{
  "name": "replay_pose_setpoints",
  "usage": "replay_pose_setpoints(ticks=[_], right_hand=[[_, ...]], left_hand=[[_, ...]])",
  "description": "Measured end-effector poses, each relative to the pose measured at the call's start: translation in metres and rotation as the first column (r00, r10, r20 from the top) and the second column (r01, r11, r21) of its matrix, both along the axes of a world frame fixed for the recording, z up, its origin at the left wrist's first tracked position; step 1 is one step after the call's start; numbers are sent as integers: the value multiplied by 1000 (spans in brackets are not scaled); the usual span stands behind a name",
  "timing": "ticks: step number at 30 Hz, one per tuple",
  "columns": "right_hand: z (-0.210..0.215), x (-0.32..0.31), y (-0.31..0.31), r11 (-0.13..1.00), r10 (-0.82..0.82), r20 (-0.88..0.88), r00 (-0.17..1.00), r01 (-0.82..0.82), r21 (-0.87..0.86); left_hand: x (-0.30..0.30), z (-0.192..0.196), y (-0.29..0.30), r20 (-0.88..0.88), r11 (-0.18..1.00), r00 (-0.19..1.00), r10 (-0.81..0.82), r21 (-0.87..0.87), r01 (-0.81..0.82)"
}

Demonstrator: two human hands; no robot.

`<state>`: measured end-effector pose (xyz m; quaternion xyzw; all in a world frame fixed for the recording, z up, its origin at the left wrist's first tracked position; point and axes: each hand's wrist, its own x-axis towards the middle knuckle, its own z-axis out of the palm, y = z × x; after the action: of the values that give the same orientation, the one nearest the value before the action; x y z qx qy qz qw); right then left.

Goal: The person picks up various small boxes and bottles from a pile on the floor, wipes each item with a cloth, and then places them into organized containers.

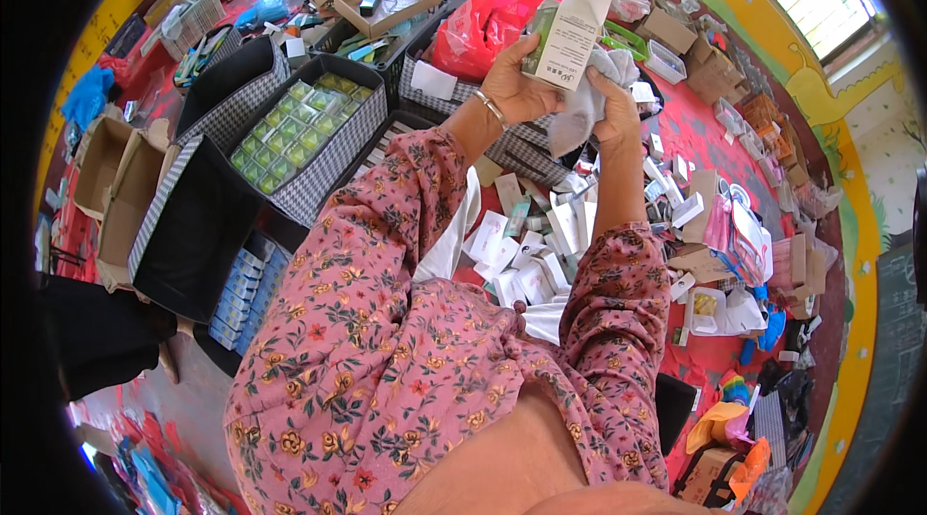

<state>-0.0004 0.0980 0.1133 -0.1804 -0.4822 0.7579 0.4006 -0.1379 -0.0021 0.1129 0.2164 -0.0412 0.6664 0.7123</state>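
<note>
In my left hand (517, 88) is a small carton (568, 44), cream on its printed side and green on the other. It is raised at the far middle, and a pale flap stands up from its top. My right hand (616, 111) grips a crumpled greyish-white cloth (577, 121), which hangs down just below the carton and partly behind the fingers. Both hands are close together. Below them lies a heap of small white boxes (526, 259). A pink-red plastic bag (488, 25) sits in a bin beyond my left hand.
A checked storage box (333, 167) at left holds rows of green packs. Near it stand a black-lined bin (183, 235), blue-white boxes (241, 293) and an open cardboard box (111, 177). A shallow carton (425, 5) lies farther off. More goods line the right wall. Someone's dark clothing (101, 332) shows at left.
</note>
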Motion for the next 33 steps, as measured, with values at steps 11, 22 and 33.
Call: replay_pose_setpoints(ticks=[11,22,33], right_hand=[[44,16,-36,226,-851,-71,521,485,844],[-42,92,-36,866,-501,336,798,461,195],[-64,100,-34,496,-798,209,566,418,761]], left_hand=[[16,-25,11,-392,968,898,199,-64,-242],[21,-41,16,-421,952,892,167,-166,-257],[80,-105,50,-293,952,923,-250,-249,179]])
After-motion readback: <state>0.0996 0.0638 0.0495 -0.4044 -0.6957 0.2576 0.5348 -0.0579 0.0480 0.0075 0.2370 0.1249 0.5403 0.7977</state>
